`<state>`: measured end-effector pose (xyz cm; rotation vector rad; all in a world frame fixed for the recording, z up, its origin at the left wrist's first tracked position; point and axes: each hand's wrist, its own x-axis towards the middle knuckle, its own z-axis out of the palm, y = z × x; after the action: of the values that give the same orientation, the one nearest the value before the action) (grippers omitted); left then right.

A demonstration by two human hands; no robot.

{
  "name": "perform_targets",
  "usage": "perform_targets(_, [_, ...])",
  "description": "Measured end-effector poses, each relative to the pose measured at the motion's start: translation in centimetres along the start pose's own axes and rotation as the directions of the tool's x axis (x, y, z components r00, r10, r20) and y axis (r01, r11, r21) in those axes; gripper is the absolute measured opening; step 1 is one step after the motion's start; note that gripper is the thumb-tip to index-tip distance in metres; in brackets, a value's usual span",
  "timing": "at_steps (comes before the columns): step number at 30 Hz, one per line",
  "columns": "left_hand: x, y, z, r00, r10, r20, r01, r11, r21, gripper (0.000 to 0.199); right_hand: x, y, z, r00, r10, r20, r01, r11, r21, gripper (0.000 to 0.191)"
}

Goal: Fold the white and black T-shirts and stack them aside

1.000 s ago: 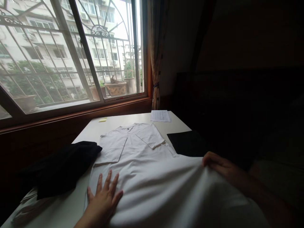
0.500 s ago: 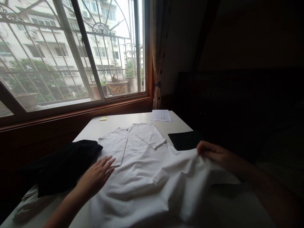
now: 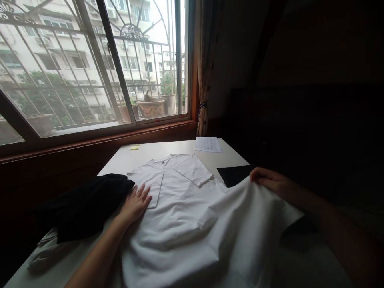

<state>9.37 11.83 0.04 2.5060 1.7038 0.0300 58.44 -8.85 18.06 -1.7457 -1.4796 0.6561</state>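
Observation:
A white T-shirt [image 3: 180, 216] is spread over the table, its collar toward the window and both sleeves folded inward over the body. My left hand [image 3: 136, 203] lies flat on the shirt's left side by the folded sleeve, fingers spread. My right hand [image 3: 268, 182] pinches the shirt's right edge and holds it raised, so the cloth hangs in soft folds across the lower right. Against my left forearm's outer side is a heap of black cloth [image 3: 87, 206]. A flat dark piece [image 3: 234, 175] is partly covered by the lifted shirt.
On the white table [image 3: 162, 147], printed sheets [image 3: 208, 144] lie at the far edge, with a yellow sticky note [image 3: 135, 147] at the far left. Pale cloth [image 3: 42, 252] pokes out under the black heap. A barred window [image 3: 144, 60] and a tied curtain [image 3: 204, 80] stand beyond.
My left hand has come down flat on the shirt, a little farther forward. My right hand has lifted the shirt's edge higher. The view has shifted slightly.

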Motion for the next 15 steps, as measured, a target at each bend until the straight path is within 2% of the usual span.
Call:
perform_targets(5, [-1.6, 0.5, -0.1, 0.993, -0.112, 0.022, 0.113, 0.993, -0.032, 0.064, 3.4, 0.3, -2.7, 0.999, 0.027, 0.047, -0.025, 0.999, -0.041, 0.020])
perform_targets(9, [-3.7, 2.0, 0.3, 0.979, -0.202, 0.038, 0.203, 0.979, -0.023, 0.066, 5.6, 1.4, -4.5, 0.988, 0.123, 0.088, -0.122, 0.992, -0.019, 0.020])
perform_targets(13, [-6.8, 3.1, 0.2, 0.979, -0.203, 0.018, 0.201, 0.976, 0.085, 0.074, 5.4, 1.9, -5.2, 0.964, 0.216, 0.156, -0.220, 0.975, 0.011, 0.025])
perform_targets(15, [-8.4, 3.1, -0.3, 0.986, -0.158, 0.055, 0.150, 0.980, 0.132, 0.076, 4.4, 2.3, -5.1, 0.984, 0.175, 0.035, -0.175, 0.984, 0.016, 0.027])
